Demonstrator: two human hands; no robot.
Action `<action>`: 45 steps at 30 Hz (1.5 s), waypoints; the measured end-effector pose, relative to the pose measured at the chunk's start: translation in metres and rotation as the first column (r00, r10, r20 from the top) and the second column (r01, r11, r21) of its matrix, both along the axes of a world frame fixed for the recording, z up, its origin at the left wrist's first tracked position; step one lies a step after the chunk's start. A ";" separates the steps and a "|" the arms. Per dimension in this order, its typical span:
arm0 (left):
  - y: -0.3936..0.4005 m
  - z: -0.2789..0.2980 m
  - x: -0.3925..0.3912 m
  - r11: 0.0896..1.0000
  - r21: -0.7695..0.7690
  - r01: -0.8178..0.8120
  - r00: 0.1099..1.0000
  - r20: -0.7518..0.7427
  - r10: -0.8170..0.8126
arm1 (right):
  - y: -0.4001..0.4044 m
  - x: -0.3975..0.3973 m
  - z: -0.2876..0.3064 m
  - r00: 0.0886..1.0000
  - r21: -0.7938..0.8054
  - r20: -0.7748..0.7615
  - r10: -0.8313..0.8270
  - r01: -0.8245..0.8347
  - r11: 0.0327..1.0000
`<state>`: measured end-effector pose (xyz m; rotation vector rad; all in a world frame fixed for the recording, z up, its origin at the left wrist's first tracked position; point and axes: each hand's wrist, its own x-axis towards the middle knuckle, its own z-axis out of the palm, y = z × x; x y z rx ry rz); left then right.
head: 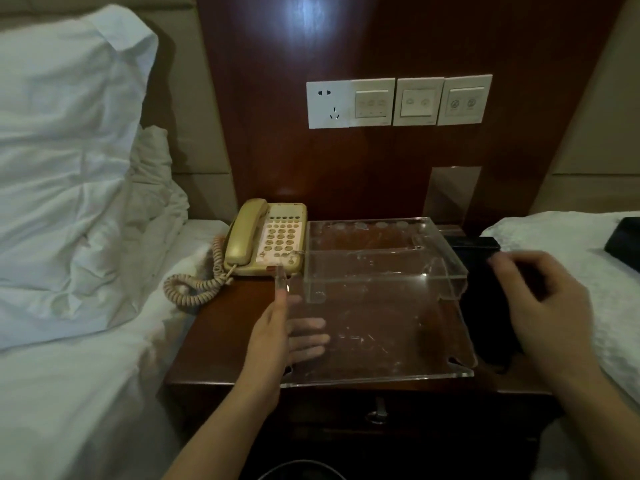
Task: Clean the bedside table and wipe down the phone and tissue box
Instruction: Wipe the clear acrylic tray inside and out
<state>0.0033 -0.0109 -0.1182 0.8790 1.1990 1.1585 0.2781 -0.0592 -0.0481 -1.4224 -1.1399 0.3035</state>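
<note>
Clear acrylic tray takes up the middle and front of the bedside table, its long axis running left to right along the front edge, with a raised acrylic shelf toward the back. Left hand is at the tray's left end, thumb up against the side wall and fingers reaching under or behind the clear base, seen through the plastic; whether they actually bear the tray's weight cannot be told. Right hand sits over the table's right edge, blurred, fingers curled around a dark object that lies just beside the tray's right end; it could be the tissue box or a cloth, too dark to say. Phone, beige, stands at the back left corner, handset on its cradle, long axis front to back, coiled cord spilling off the left edge toward the white bedding. Judgement: the phone lies ahead and slightly left of the left hand, which is much the nearer; the right hand would have to cross the whole tray to reach it. Tray probably needs shifting before the tabletop beneath can be wiped.
</note>
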 end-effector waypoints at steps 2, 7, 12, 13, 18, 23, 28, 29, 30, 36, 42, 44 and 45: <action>-0.008 -0.004 0.003 1.000 0.009 -0.004 1.000 0.007 0.004 | -0.005 -0.018 0.003 0.996 0.047 0.017 0.086 -0.087 0.995; -0.016 -0.008 0.007 0.999 0.036 -0.029 0.999 0.031 0.028 | 0.003 -0.050 -0.028 0.909 -0.299 0.005 0.417 -0.397 0.868; -0.005 -0.011 0.004 0.999 -0.010 -0.053 0.997 0.054 0.054 | -0.003 -0.044 -0.052 0.654 -0.253 0.744 0.136 0.087 0.963; -0.001 -0.011 0.003 0.998 -0.033 -0.051 0.997 0.063 0.053 | -0.005 -0.046 -0.051 0.639 -0.190 0.764 0.083 0.100 0.977; 0.006 -0.009 0.001 0.998 -0.062 0.023 0.997 0.080 -0.018 | -0.001 -0.053 -0.049 0.547 -0.510 0.740 0.393 0.075 0.857; -0.001 -0.018 0.004 0.996 0.074 0.056 0.998 -0.022 -0.054 | 0.024 -0.066 -0.055 0.624 -0.370 0.757 0.194 0.165 0.914; -0.005 -0.024 0.006 0.985 0.163 0.052 0.993 -0.112 -0.034 | 0.037 -0.117 -0.058 0.645 -0.282 0.737 0.202 0.023 0.959; -0.005 -0.025 0.005 0.983 0.178 0.055 0.988 -0.154 -0.028 | 0.037 -0.129 -0.060 0.644 -0.284 0.724 0.246 -0.047 0.958; -0.006 -0.024 0.005 0.979 0.194 0.059 0.981 -0.193 -0.021 | 0.037 -0.140 -0.061 0.638 -0.291 0.712 0.295 -0.114 0.950; -0.005 -0.026 -0.001 0.981 0.183 0.058 0.978 -0.207 -0.019 | 0.032 -0.135 -0.056 0.565 -0.406 0.691 0.450 -0.212 0.889; 0.004 -0.030 0.008 0.978 0.209 0.024 0.999 -0.028 -0.019 | 0.022 -0.064 -0.048 0.694 -0.451 0.663 0.281 0.070 0.890; 0.004 -0.031 0.009 0.973 0.230 0.027 1.000 -0.007 -0.026 | 0.024 -0.053 -0.054 0.704 -0.378 0.695 0.145 0.187 0.907; 0.003 -0.030 0.010 0.972 0.236 0.023 1.000 -0.004 -0.022 | 0.025 -0.055 -0.057 0.688 -0.343 0.718 0.106 0.216 0.914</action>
